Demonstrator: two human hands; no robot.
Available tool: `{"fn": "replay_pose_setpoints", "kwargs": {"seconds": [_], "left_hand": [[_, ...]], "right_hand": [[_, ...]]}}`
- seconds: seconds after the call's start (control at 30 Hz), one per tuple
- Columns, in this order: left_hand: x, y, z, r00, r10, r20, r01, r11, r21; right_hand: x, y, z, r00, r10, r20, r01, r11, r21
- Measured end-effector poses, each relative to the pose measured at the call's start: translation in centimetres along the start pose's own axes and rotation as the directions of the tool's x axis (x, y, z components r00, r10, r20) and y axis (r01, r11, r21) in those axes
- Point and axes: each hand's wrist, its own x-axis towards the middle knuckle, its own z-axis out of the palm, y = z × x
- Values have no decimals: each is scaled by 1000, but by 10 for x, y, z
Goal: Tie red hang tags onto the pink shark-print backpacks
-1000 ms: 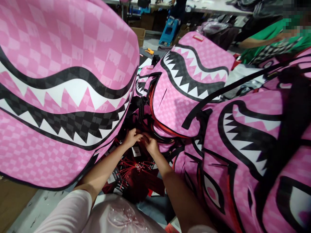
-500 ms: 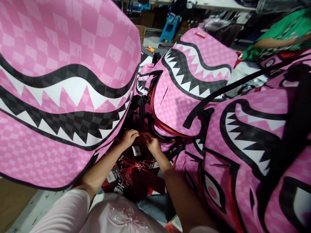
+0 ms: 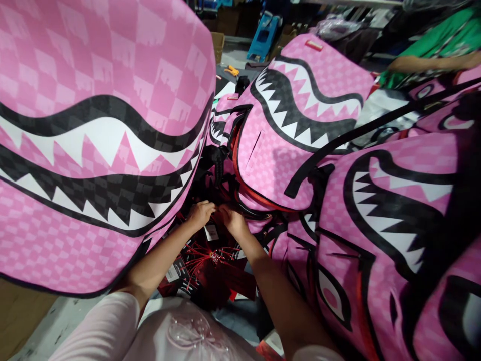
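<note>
My left hand [image 3: 202, 214] and my right hand [image 3: 233, 220] are close together in the dark gap between pink backpacks. Both have their fingers pinched, and what lies between the fingertips is too small and dim to make out. Just below them hangs a white label on a black hang tag [image 3: 211, 232]. Nearer my body, a bunch of red tag strings [image 3: 213, 256] fans out over several black and red tags [image 3: 173, 273]. A large pink backpack [image 3: 93, 210] with a shark-mouth print rises beside my left arm. Beyond my right hand lies another pink backpack [image 3: 278, 170].
More pink backpacks [image 3: 338, 240] crowd the right side, with a black strap [image 3: 361, 130] crossing above them. An orange-handled tool [image 3: 232, 70] lies at the back, near a blue stool [image 3: 263, 37]. A person in a green top [image 3: 443, 42] is at the upper right.
The view has shifted slightly, so the backpacks sit a little differently in frame. My hands stay almost in place, the right one turned slightly; a red glint between them no longer shows.
</note>
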Motion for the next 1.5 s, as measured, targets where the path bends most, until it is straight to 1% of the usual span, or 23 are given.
{"fn": "replay_pose_setpoints", "kwargs": {"seconds": [0.1,0.33,0.53,0.77,0.93,1.0,1.07,1.13,1.2,1.37,1.5], "left_hand": [[1,4,-1,1000,-20,23,18,998,66],[5,7,-4,995,-47,90,36,992,124],[6,19,-6,993,-95,73,82,982,168],[8,25,-7,990,-99,100,79,978,194],[7,32,-2,988,-136,80,114,967,228],[5,32,-2,987,-141,74,121,966,227],[3,29,-4,989,-116,92,96,976,195],[2,25,-7,989,-82,121,63,986,155],[1,21,-9,989,-75,126,58,989,135],[2,20,-6,989,-132,62,126,988,90],[0,26,-4,990,-128,54,124,989,75]], "right_hand": [[0,1,-1,1000,-1,14,1,999,-38],[0,1,2,999,3,37,2,989,-148],[0,1,4,997,42,72,-24,974,-225],[2,-2,0,993,74,93,-50,970,-237],[3,-7,-3,987,113,110,-86,970,-227],[3,-7,-4,986,134,103,-109,970,-216],[3,-6,-4,988,135,82,-118,976,-180],[2,-4,-3,991,126,54,-118,986,-120],[2,-2,0,993,118,28,-117,992,-45],[0,2,2,989,145,-24,-142,985,95],[-1,2,-2,990,134,-41,-127,981,143]]}}
